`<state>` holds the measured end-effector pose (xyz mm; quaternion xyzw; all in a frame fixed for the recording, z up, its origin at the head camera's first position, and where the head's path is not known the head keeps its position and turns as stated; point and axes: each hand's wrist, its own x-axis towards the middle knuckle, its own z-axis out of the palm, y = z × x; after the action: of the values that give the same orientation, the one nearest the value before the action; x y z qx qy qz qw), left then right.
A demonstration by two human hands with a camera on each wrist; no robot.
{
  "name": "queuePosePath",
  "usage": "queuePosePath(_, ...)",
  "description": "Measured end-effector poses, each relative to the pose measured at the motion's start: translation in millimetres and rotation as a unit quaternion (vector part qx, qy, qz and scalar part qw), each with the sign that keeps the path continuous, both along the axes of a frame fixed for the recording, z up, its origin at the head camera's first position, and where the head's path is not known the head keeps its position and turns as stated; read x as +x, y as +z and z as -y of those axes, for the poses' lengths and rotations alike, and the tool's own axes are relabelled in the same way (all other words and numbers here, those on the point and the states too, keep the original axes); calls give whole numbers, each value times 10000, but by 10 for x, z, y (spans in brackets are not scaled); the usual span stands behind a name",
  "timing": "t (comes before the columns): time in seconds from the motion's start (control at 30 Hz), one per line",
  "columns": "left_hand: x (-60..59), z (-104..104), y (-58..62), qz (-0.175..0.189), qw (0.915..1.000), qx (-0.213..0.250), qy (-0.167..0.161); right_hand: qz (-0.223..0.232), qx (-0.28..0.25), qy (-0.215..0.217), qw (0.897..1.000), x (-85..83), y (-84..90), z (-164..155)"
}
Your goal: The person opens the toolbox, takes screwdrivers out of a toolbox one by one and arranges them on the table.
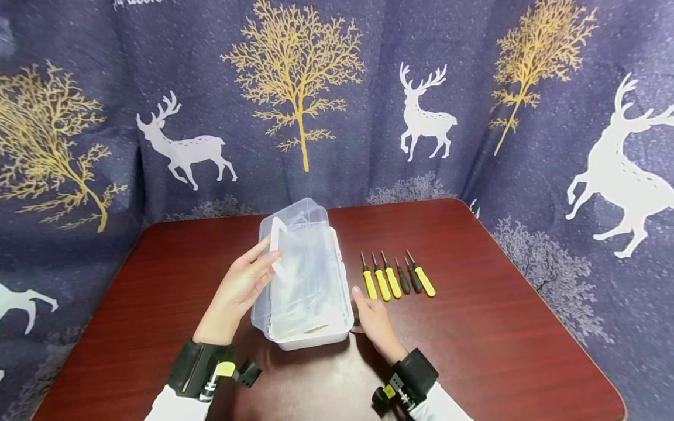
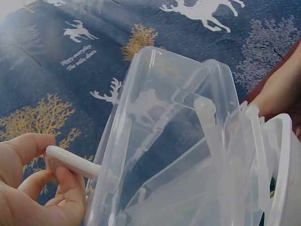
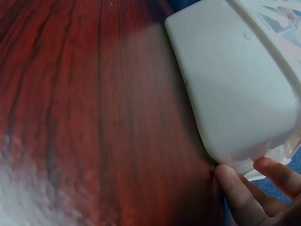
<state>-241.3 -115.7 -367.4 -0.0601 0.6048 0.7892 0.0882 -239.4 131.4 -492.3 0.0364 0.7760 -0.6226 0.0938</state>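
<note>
**Two hands at a clear plastic box on a dark red table**

Nearest the camera, the right hand (image 1: 375,320) lay low on the glossy, dark red wood-grain table (image 1: 500,327), its fingers fairly straight and resting against the right side of the translucent, round-cornered plastic storage box (image 1: 310,316). The right wrist view showed the fingertips (image 3: 235,186) touching the box's milky white base (image 3: 235,80) at a lower corner; they were not curled round anything.

The left hand (image 1: 243,286) was raised at the box's left side. Its thumb and fingers (image 2: 70,181) pinched the smooth white bar-shaped plastic latch (image 2: 70,162) on the edge of the clear, ribbed plastic lid (image 2: 164,132), which stood tilted up from the base on that side.

The box sat near the middle of the table, just left of a row of six small screwdrivers (image 1: 396,278), four with yellow handles and two with black, lying side by side with their thin metal tips pointing away from the person.

Behind the table hung a soft navy blue fabric curtain printed with white deer and golden trees (image 1: 300,99).
</note>
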Motion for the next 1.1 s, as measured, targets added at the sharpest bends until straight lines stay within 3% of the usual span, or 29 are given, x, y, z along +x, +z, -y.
queuePosePath(0.57,-74,-302,-55,-1,9973,-698,222,169,26,-142,9998,-17,28,9)
queuePosePath(0.87,-61,-361,-91,4,9913,-1289,249,134,-95,102,9998,5,37,3)
queuePosePath(1.1,-80,-410,-126,-61,9873,-1539,386,0,25,121,9999,114,258,14)
